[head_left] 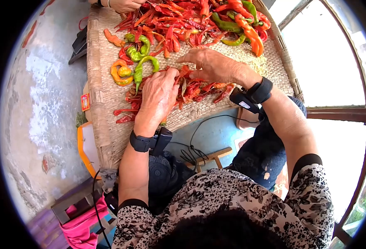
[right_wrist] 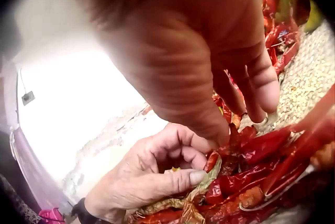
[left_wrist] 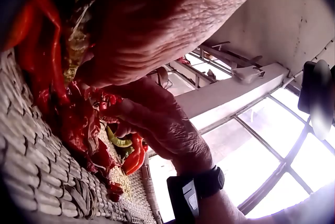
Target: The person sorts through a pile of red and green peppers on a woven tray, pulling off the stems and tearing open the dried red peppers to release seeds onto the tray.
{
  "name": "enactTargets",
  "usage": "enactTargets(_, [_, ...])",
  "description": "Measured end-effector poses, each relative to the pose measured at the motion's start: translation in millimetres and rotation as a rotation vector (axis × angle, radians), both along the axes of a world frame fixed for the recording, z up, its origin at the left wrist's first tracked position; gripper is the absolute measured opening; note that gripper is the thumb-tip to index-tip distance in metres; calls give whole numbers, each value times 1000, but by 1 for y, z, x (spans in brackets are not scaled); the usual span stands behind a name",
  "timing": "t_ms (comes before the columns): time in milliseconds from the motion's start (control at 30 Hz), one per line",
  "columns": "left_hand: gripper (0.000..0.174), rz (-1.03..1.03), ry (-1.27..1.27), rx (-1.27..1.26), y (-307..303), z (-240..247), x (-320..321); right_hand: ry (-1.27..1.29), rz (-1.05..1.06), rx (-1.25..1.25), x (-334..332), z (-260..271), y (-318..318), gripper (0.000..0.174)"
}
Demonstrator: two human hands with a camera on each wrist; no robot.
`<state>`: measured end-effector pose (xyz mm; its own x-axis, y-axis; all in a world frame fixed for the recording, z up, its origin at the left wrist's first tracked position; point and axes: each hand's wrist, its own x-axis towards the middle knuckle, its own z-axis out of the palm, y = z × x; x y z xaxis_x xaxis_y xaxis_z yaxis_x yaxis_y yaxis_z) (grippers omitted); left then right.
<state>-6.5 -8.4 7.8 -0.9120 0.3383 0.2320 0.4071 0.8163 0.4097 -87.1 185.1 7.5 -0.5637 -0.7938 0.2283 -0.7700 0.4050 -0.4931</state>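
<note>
Left hand (head_left: pixel 158 97): grip pinching one of the dried chillies (head_left: pixel 195 89), tray's (head_left: pixel 104 95) 6 o'clock | right hand (head_left: pixel 214 66): on the same pile, I cannot tell its grip | Risk: opposed tugging may tear the brittle pod, scattering seeds.

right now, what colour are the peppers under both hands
Dark red, dried-looking peppers; the head view shows them best.

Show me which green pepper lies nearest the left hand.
The hooked green pepper just beside the left hand; the other green ones lie farther up the tray.
</note>
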Motion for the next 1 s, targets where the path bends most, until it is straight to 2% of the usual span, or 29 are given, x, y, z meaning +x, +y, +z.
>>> enactTargets(33, [29,11,-28,38,1,1,1,-116,49,86,5,-1,0,45])
enactTargets(133, [28,15,-72,129,2,1,1,-133,59,89,12,-6,-8,37])
enactTargets(167, [28,16,-73,130,2,1,1,-68,48,29,10,-9,-9,27])
enactTargets(267, [26,60,10,180,3,3,-1,7,-42,-30,7,4,-4,21])
enactTargets(333, [25,113,362,180,4,6,-5,61,-78,-79,-3,1,1,18])
enactTargets(367, [23,98,425,181,3,9,-4,11,-142,-67,-8,0,4,19])
enactTargets(400, [23,98,428,183,4,11,-2,-38,-208,-55,-12,0,7,20])
enactTargets(467, [22,19,155,231,6,13,3,-81,-250,-81,-17,0,10,23])
enactTargets(500, [28,-14,-13,222,7,12,5,-230,-266,-74,-17,5,11,22])
enactTargets(533, [28,-14,-12,223,9,8,6,-380,-281,-66,-18,10,12,22])
enactTargets(600, [36,-155,90,26,12,0,9,-300,-235,20,-24,19,12,24])
enactTargets(633, [42,-183,88,-27,11,-5,9,-387,-255,-54,-30,23,11,28])
enactTargets(700, [42,-198,67,-69,8,-7,9,-502,-307,-256,-38,40,16,39])
enactTargets(733, [43,-208,46,-105,9,-8,9,-506,-255,-681,-45,33,11,47])
enactTargets(800, [36,-206,61,-83,9,-10,8,-649,-267,-824,-45,50,16,86])
enactTargets(833, [32,-187,44,-84,9,-10,7,-277,-198,-836,-52,33,11,54])
enactTargets(867, [28,-169,26,-85,8,-10,5,-308,-309,-687,-46,27,14,51])
enactTargets(933, [26,-164,20,-46,8,-4,6,-366,-277,-116,-40,20,13,46])
enactTargets(1000, [25,-161,13,-5,6,0,5,-216,8,49,-25,10,12,37])
